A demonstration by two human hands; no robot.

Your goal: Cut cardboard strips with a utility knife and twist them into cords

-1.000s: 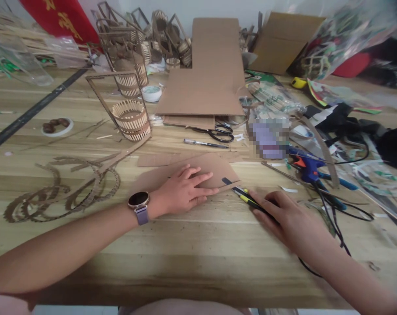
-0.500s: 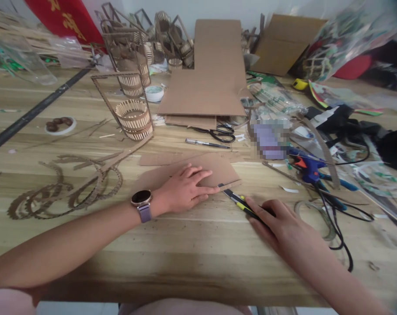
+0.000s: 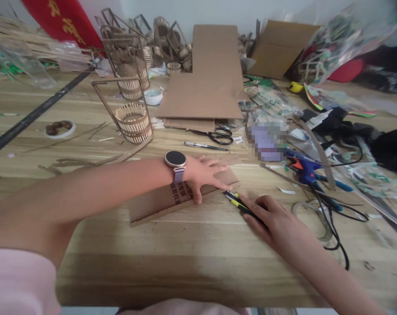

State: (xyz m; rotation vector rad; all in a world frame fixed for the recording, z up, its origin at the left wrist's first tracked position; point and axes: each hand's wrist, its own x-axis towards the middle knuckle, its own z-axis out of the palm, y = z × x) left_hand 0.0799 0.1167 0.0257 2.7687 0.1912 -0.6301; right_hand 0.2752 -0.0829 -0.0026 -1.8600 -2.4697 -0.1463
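Observation:
My left hand (image 3: 207, 173), a watch on its wrist, lies spread on a piece of cardboard (image 3: 155, 201) with dark printed characters. A narrow folded or scored strip runs along the cardboard's near edge, by my left thumb. In my right hand (image 3: 267, 214) is a black and yellow utility knife (image 3: 237, 203), its tip close to my left fingertips and the cardboard's right part. Whether the blade touches the cardboard I cannot tell. Part of the cardboard is hidden under my left hand and forearm.
Beyond the cardboard lie a pen (image 3: 205, 145) and black scissors (image 3: 220, 135). A small bamboo basket (image 3: 133, 122) with a tall handle stands at the left. Large cardboard (image 3: 214, 87) rises behind. On the right are a blue glue gun (image 3: 306, 169) and its looping cable.
My left hand has shifted right and turned, its thumb now pointing toward me. Printed characters on the cardboard have come into view. The knife has moved slightly down beside the fingertips.

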